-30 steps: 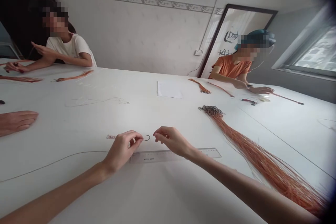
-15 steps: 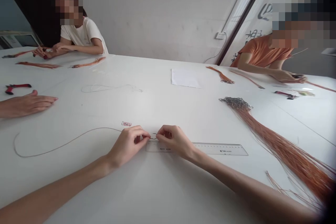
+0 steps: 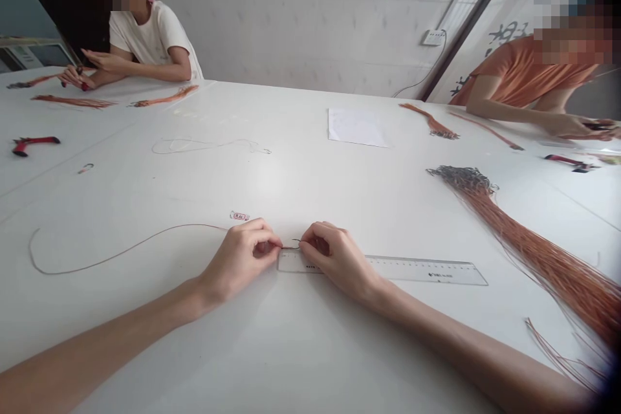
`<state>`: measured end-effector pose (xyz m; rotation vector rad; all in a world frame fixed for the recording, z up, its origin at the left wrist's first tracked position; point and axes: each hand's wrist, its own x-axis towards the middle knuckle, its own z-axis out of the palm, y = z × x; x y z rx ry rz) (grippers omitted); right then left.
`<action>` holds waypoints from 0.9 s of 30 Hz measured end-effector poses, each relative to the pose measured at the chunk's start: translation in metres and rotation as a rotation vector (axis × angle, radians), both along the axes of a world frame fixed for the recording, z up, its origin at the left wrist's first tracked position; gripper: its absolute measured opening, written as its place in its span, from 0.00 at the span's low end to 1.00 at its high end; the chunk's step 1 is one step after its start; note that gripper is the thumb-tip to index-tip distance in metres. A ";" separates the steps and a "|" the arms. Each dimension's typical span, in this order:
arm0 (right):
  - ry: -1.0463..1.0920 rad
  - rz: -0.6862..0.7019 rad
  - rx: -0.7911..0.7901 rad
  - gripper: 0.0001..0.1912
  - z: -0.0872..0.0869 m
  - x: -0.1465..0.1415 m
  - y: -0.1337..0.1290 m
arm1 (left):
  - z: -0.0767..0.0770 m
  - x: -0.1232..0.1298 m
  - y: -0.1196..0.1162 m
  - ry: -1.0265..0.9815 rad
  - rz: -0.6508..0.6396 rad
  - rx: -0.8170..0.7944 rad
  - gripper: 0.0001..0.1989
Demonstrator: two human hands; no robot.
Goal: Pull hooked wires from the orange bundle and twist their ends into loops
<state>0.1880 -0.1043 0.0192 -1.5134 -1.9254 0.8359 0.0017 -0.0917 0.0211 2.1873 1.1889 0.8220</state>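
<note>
A thin reddish line curves over the white table from the far left to my left hand, which pinches it near its right end. My right hand pinches a small dark hook at that end, a short gap from my left fingertips. Both hands are closed, just above the left end of a clear ruler. My right hand and wrist hide part of the ruler. A small red-and-white wrapper lies just behind my left hand.
A large bundle of orange lines with hooks lies at right. A white paper, loose pale line and red-handled pliers lie farther back. Two people sit across the table with smaller bundles near them.
Another person's hand at the left has gone, and a small item shows near there. The view has shifted. My hands keep their pinches, with slightly more line showing between them.
</note>
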 end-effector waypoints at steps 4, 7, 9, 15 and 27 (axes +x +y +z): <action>-0.005 0.008 0.021 0.08 0.000 0.000 0.000 | 0.000 0.000 -0.001 0.009 -0.003 0.019 0.08; -0.005 0.009 0.031 0.08 0.001 0.000 -0.001 | 0.000 0.001 -0.002 0.009 -0.003 0.040 0.08; -0.009 0.009 0.030 0.08 0.001 -0.001 -0.001 | 0.000 0.001 -0.002 0.006 0.000 0.048 0.08; -0.019 0.020 0.038 0.08 0.001 0.000 0.000 | -0.001 0.001 -0.001 0.013 0.011 0.072 0.08; -0.025 0.024 0.072 0.08 -0.002 0.000 0.000 | -0.004 0.000 -0.002 -0.009 0.004 0.067 0.09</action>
